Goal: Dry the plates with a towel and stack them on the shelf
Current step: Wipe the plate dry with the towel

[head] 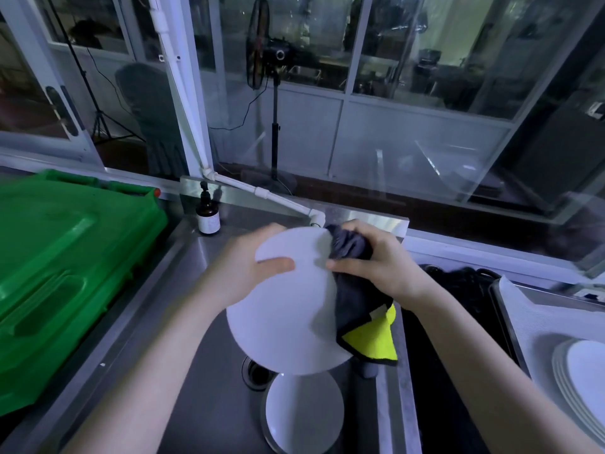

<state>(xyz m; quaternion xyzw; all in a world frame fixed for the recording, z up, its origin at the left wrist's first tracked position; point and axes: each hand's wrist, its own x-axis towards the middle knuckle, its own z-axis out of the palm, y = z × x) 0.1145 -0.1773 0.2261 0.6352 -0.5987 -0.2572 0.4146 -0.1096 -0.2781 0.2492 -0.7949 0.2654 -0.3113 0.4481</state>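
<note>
**While the left hand steadies the plate, the towel works its right rim**

Because the plate is held up over the sink, tilted with its face toward the person, the next move turns on the two grips at its far edge. The left hand clasps the upper left rim, thumb laid across the face and fingers curled behind. The right hand is closed round the bunched dark towel and pinches it over the upper right rim. The towel's yellow-lined tail hangs down the plate's right side.

So the cloth lies to the right of the plate's middle, and most of the face, down and to the left of it, is uncovered. The wipe probably has to sweep leftward and toward the person, or the left hand has to turn the plate.

A second plate lies in the sink, directly below the held one. A stack of plates sits well apart to the right on a white-lined surface, so the right hand is the nearer one for stacking. Whether that surface is the shelf, I cannot tell.
</note>
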